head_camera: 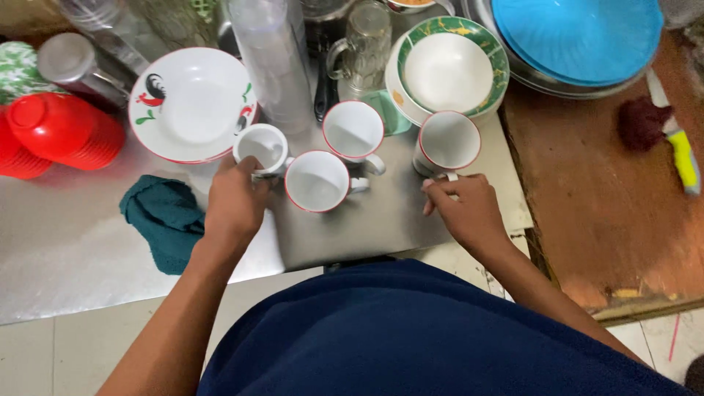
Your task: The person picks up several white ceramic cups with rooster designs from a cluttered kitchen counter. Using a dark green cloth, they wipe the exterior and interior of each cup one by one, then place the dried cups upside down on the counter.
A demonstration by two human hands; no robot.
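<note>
A single view is being taken from a head-worn camera, aimed steeply down past the blue shirt [411,330] onto the metal counter [88,242]. The scene is being seen from close range, with the mugs [318,181] lying mid-frame and the wooden table [609,213] being caught at the right edge.
</note>
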